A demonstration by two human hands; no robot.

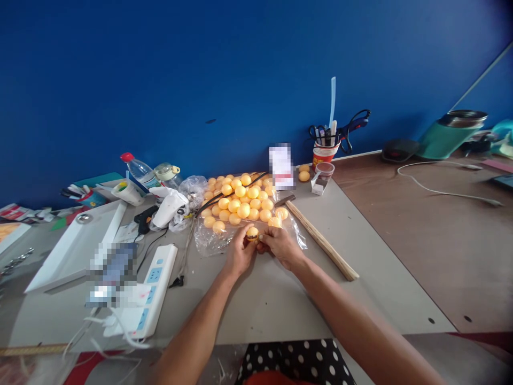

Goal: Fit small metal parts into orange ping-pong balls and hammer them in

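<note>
One dark-banded orange ball (252, 232) sits mid-frame in the head view, pinched by the left hand (241, 251); the right hand (282, 247) is at its side, grip unclear, and work seems under way. Dozens of plain-looking balls (234, 206) lie above, in the clear bag (210, 245); the wooden-handled hammer (323, 240), right of centre, blocks nothing.

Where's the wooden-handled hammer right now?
In the head view, the hammer lies right of centre on the gray tabletop, along the right side of the plastic bag of orange balls.
</note>
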